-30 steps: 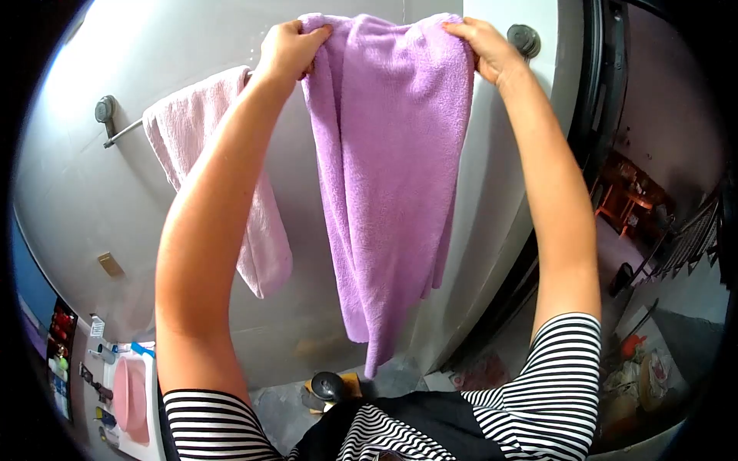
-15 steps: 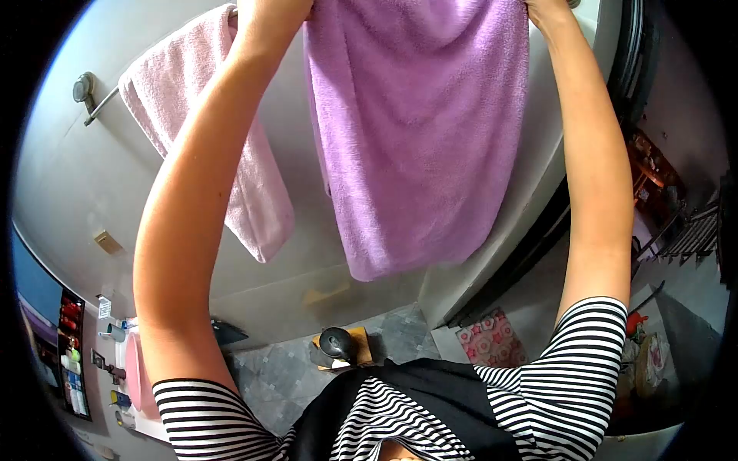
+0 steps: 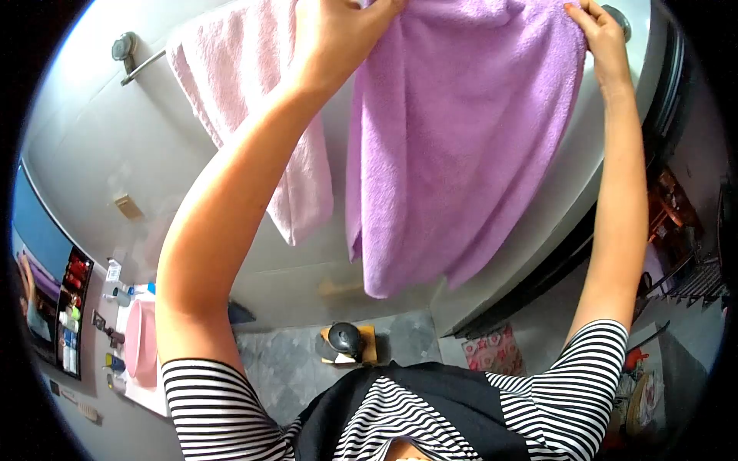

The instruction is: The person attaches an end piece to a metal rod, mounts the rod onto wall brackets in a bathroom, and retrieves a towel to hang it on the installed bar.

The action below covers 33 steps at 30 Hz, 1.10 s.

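Note:
A purple towel [image 3: 469, 154] hangs at the top middle, its lower edge uneven. My left hand [image 3: 342, 34] grips its upper left edge between thumb and fingers. On the other side, my right hand [image 3: 606, 42] pinches the upper right edge, close to a round metal rail mount [image 3: 617, 21]. A pale pink towel [image 3: 238, 69] is draped over the metal rail [image 3: 146, 67] to the left, partly covered by my left forearm. The rail behind the purple towel is hidden.
Light wall tiles [image 3: 100, 161] lie behind the towels. A pink basin [image 3: 141, 342] sits at lower left beside a mirror [image 3: 46, 284]. On the grey floor stands a black round object [image 3: 346, 338] on a wooden piece. A patterned mat [image 3: 493, 352] lies by the doorway at right.
Both hands now show more fully in view, still on the purple towel. The towel's lower edge has shifted and hangs less evenly. The whole view has tilted up and to the left.

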Each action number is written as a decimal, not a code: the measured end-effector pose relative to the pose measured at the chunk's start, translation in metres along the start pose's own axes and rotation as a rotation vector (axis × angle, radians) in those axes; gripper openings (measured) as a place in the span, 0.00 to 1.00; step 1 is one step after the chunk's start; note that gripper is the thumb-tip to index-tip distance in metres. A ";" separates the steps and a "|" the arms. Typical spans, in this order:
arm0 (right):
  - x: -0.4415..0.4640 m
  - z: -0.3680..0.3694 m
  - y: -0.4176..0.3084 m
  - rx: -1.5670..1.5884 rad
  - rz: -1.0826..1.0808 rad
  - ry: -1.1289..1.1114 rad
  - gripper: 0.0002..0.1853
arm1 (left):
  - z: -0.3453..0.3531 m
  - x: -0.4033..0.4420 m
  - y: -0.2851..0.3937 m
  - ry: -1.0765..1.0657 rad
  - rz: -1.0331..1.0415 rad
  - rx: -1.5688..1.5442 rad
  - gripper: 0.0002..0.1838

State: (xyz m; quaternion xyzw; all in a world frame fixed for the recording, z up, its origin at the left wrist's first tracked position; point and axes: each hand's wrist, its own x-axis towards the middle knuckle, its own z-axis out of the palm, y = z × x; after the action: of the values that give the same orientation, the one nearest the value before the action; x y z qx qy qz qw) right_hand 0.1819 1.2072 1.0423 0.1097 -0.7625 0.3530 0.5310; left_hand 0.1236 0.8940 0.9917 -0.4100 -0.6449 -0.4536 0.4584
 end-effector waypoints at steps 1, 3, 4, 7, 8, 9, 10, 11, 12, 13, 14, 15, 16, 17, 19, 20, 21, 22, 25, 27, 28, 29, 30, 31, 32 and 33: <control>-0.004 0.001 0.007 -0.043 -0.116 0.020 0.09 | 0.009 0.001 -0.012 0.107 0.108 -0.109 0.16; -0.024 -0.006 -0.006 -0.264 -0.200 0.093 0.08 | 0.007 -0.004 -0.023 0.040 0.213 0.137 0.14; -0.044 -0.003 -0.024 -0.427 -0.162 0.142 0.06 | 0.003 -0.012 -0.011 -0.056 0.012 0.111 0.16; -0.075 -0.008 -0.012 -0.332 -0.217 0.364 0.06 | -0.012 -0.049 0.007 -0.205 -0.306 -0.087 0.15; -0.082 -0.009 -0.010 -0.254 -0.170 0.389 0.06 | -0.016 -0.060 0.006 -0.233 -0.319 -0.138 0.14; -0.089 -0.011 -0.005 -0.268 -0.125 0.391 0.04 | -0.020 -0.076 -0.005 -0.268 -0.285 -0.167 0.15; -0.093 -0.013 0.007 -0.328 -0.135 0.426 0.05 | -0.026 -0.089 -0.004 -0.317 -0.318 -0.184 0.14; -0.096 -0.013 0.014 -0.445 -0.250 0.412 0.07 | -0.031 -0.103 0.001 -0.359 -0.401 -0.195 0.13; -0.098 -0.011 0.020 -0.562 -0.364 0.396 0.10 | -0.035 -0.116 0.006 -0.394 -0.470 -0.228 0.12; -0.097 -0.005 0.029 -0.567 -0.394 0.319 0.19 | -0.037 -0.128 0.009 -0.441 -0.513 -0.234 0.10; -0.094 0.002 0.026 -0.538 -0.357 0.228 0.26 | -0.038 -0.140 0.013 -0.511 -0.602 -0.303 0.10; -0.089 0.007 0.021 -0.535 -0.344 0.209 0.29 | -0.038 -0.153 0.011 -0.591 -0.547 -0.308 0.10; -0.084 0.009 0.017 -0.530 -0.331 0.192 0.31 | -0.038 -0.161 0.018 -0.633 -0.574 -0.339 0.10; -0.078 0.009 0.017 -0.606 -0.385 0.216 0.32 | -0.039 -0.169 0.023 -0.645 -0.563 -0.338 0.09; -0.067 0.010 0.019 -0.697 -0.441 0.223 0.33 | -0.041 -0.175 0.034 -0.652 -0.578 -0.346 0.08; -0.066 0.010 0.020 -0.706 -0.374 0.156 0.32 | -0.042 -0.176 0.040 -0.651 -0.604 -0.357 0.08; -0.067 0.010 0.020 -0.700 -0.355 0.173 0.28 | -0.044 -0.178 0.042 -0.656 -0.622 -0.378 0.08; -0.068 0.011 0.019 -0.694 -0.337 0.187 0.25 | -0.046 -0.179 0.044 -0.657 -0.618 -0.379 0.08; -0.068 0.012 0.018 -0.728 -0.320 0.194 0.23 | -0.052 -0.182 0.050 -0.686 -0.749 -0.356 0.08; -0.067 0.012 0.019 -0.729 -0.363 0.216 0.23 | -0.054 -0.189 0.047 -0.689 -0.782 -0.368 0.08; -0.067 0.013 0.020 -0.731 -0.405 0.237 0.23 | -0.055 -0.193 0.045 -0.693 -0.816 -0.381 0.09; -0.066 0.014 0.021 -0.729 -0.407 0.239 0.23 | -0.056 -0.196 0.043 -0.692 -0.815 -0.379 0.09; -0.067 0.015 0.021 -0.724 -0.391 0.221 0.23 | -0.056 -0.199 0.042 -0.696 -0.828 -0.372 0.09; -0.067 0.014 0.021 -0.719 -0.374 0.204 0.23 | -0.057 -0.202 0.041 -0.701 -0.840 -0.366 0.09; -0.069 0.014 0.021 -0.718 -0.374 0.205 0.23 | -0.056 -0.207 0.039 -0.701 -0.840 -0.364 0.09; -0.072 0.014 0.021 -0.680 -0.403 0.238 0.23 | -0.056 -0.213 0.036 -0.647 -0.937 -0.449 0.09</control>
State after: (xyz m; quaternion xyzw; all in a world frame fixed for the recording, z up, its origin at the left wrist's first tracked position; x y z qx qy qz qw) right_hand 0.1904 1.1984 0.9668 0.0335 -0.7323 -0.0200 0.6798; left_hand 0.2216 0.8256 0.8038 -0.2865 -0.7518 -0.5842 -0.1067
